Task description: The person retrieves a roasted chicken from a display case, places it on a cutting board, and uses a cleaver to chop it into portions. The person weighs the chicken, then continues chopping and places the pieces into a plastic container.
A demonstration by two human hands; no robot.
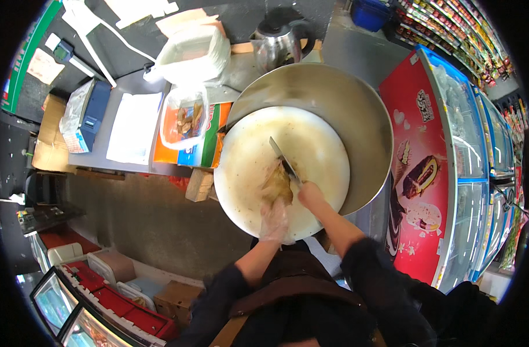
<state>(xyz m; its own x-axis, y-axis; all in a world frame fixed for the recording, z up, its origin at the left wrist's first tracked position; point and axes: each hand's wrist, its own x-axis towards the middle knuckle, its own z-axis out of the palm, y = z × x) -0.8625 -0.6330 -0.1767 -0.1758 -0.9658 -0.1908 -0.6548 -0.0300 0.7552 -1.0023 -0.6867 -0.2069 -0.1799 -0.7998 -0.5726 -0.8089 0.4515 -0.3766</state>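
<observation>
The fisheye view bends every edge, and the rim of the picture is black, so the shelves at the far right and the glass cases at the lower left are cut off and blurred. The piece of meat (278, 184) is a pale brownish lump whose exact kind is hard to make out; its near end is hidden under the left hand (274, 221). That hand wears a thin clear glove and lies pressed on the meat with the fingers curved over it. The right hand (311, 195), bare, is closed round the handle of a knife (284, 160), and the handle itself is covered by the fist. The blade slants up and away from the hand, its lower edge touching the meat's right side. So the meat lies between the two hands, just ahead of both, near the front middle of a round white cutting board (322, 144). The board rests in a large metal basin (363, 110), whose left part it hides. Behind the basin stands a steel kettle (276, 43), and to the left on the desk (241, 75) lie a clear bag of food (183, 118) and a white container (192, 52). A red freezer chest (418, 173) stands to the right.
</observation>
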